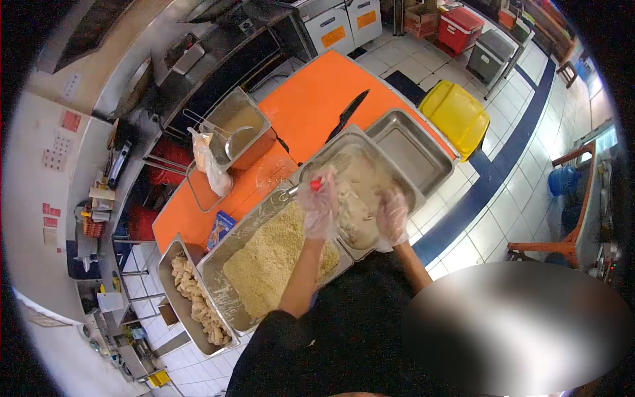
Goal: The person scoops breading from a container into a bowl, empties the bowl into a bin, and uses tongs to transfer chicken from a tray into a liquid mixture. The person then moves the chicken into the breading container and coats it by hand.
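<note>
My left hand point(319, 206), in a clear plastic glove, is closed around a metal utensil point(291, 192) with a red handle; its wire-like end points left over the breading pan. My right hand point(391, 215), gloved too, hangs with loosely bent fingers over the right side of a steel pan point(413, 188) of pale, wet coating. Whitish pieces point(357, 208) lie in that pan between the hands. Under my left forearm is a long steel pan point(215, 274) holding yellowish crumbs point(264, 258).
A narrow tray point(165, 264) of coated pieces stands at left. On the orange table point(307, 83) are a black knife point(347, 116), a shallow steel pan point(417, 149), a deep container point(254, 142), a plastic bag point(211, 165) and a blue packet point(220, 229). A yellow bin point(456, 116) stands beyond.
</note>
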The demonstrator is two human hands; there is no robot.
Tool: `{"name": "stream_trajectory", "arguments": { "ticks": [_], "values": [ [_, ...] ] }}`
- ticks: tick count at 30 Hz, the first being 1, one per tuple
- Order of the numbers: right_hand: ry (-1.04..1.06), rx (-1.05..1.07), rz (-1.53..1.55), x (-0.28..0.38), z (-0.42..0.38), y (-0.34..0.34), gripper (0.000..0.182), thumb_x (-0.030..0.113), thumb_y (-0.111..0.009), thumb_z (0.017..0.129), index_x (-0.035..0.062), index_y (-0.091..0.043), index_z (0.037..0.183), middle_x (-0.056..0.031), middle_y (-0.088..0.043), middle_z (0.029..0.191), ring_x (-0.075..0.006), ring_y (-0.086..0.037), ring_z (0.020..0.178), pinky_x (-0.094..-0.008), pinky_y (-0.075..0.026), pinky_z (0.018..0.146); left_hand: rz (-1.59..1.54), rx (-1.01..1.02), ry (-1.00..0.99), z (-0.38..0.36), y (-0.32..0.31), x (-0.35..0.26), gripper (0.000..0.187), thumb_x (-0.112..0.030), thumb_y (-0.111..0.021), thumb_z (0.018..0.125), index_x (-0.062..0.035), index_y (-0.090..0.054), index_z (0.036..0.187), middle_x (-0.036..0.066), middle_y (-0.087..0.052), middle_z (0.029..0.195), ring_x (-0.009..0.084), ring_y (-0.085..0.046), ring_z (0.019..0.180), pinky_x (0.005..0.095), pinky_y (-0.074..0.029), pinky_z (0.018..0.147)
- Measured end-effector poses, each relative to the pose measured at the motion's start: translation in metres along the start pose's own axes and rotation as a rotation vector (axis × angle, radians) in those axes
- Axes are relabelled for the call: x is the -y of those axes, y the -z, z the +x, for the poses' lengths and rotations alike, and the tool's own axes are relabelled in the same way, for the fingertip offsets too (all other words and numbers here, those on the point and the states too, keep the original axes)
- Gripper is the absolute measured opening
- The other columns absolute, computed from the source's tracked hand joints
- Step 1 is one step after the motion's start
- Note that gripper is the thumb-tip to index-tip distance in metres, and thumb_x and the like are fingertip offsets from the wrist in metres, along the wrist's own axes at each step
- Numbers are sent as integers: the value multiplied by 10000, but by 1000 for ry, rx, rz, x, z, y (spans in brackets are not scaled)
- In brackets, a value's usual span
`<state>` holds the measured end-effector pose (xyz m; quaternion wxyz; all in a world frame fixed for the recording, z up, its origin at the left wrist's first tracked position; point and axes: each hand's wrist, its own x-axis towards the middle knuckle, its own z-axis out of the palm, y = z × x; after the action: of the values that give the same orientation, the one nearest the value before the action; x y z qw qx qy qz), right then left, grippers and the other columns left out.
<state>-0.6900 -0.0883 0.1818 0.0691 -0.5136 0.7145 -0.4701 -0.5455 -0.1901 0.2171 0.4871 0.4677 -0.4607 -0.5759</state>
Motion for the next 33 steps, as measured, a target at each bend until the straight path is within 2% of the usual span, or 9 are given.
{"name": "stream_trajectory", "arguments": {
  "ticks": [11,16,18,19,21,25,28,30,33],
  "values": [
    [-34,-205,-55,-6,-3,4,182,-33,-545,730,67,-551,881,-159,-531,845,-367,-510,837,-455,-419,720,654,-10,-355,96,-78,-11,274,-281,-549,898,-36,-504,781,69,-549,658,214,-548,666,370,-426,642],
    [-101,-181,-53,-8,-4,5,138,-4,-546,753,51,-549,880,-172,-522,862,-370,-505,848,-459,-420,710,-1578,634,687,66,-18,-19,285,-303,-575,874,-79,-500,714,28,-574,737,155,-560,668,302,-424,594],
    [-120,-158,-42,-8,-4,2,126,5,-547,761,48,-549,880,-177,-518,867,-371,-503,850,-462,-420,709,-1015,246,117,-1,-16,-20,179,-254,-651,826,-88,-587,847,34,-627,899,150,-610,807,265,-482,709],
    [-132,-157,-98,-10,-5,0,123,19,-551,768,46,-550,889,-184,-522,890,-381,-503,873,-471,-422,726,-1013,227,115,-18,-5,-15,179,-254,-651,826,-88,-587,847,34,-627,899,150,-610,807,265,-482,709],
    [-140,-139,-148,-17,-8,-8,123,33,-556,776,43,-551,898,-192,-525,913,-390,-503,895,-480,-423,742,-2071,252,1077,-41,12,-9,202,-194,-687,798,-114,-626,974,34,-640,949,160,-608,946,284,-485,852],
    [-184,-95,-88,-14,-9,-8,137,47,-563,789,42,-560,926,-208,-540,985,-421,-495,987,-499,-411,823,-1839,389,895,-62,35,30,312,-238,-703,809,-84,-567,1044,27,-560,976,138,-540,920,261,-493,803],
    [-111,-246,-174,-14,-10,-9,195,-19,-554,758,36,-569,944,-182,-547,973,-383,-516,930,-456,-421,811,-1842,12,1017,-66,43,24,348,-219,-708,803,-80,-559,1085,42,-556,956,149,-543,907,268,-494,797],
    [-170,-77,10,-16,-6,-2,209,-37,-535,746,38,-564,939,-182,-537,946,-377,-509,928,-455,-417,810,-779,270,264,-68,36,-3,308,-191,-660,839,-73,-544,1099,58,-559,966,166,-544,914,279,-491,812],
    [-180,-80,36,-14,-4,3,204,-35,-525,739,31,-564,928,-185,-536,937,-378,-505,919,-457,-414,816,-474,190,271,-54,32,-33,310,-238,-607,870,-72,-530,1120,62,-562,959,181,-535,918,302,-483,813]
  ]
}}
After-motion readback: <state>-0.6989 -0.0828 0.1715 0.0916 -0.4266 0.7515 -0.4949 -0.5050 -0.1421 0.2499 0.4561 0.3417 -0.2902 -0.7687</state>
